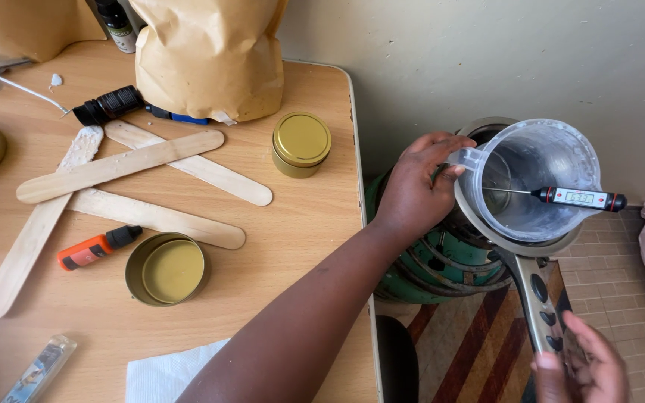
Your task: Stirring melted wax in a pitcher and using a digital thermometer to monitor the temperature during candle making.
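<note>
Two hands are at work off the table's edge in the head view. The left hand (416, 186) is closed around the handle of a clear plastic jug (535, 179), which sits inside a metal pan (520, 242) on top of a green stove (427, 261). A probe thermometer (580, 198) lies across the jug's rim, its needle reaching inward. The right hand (580, 369) sits at the end of the pan handle (543, 306), fingers loosely curled; whether it truly grips I cannot tell.

The step looks like steadying the jug while it warms; any lift would call for a firm hold on both handles, since the thermometer rests loose.

The jug's contents are hard to make out through its clouded wall. The stove's burner is hidden, and the right hand is cut off by the picture's edge
</note>
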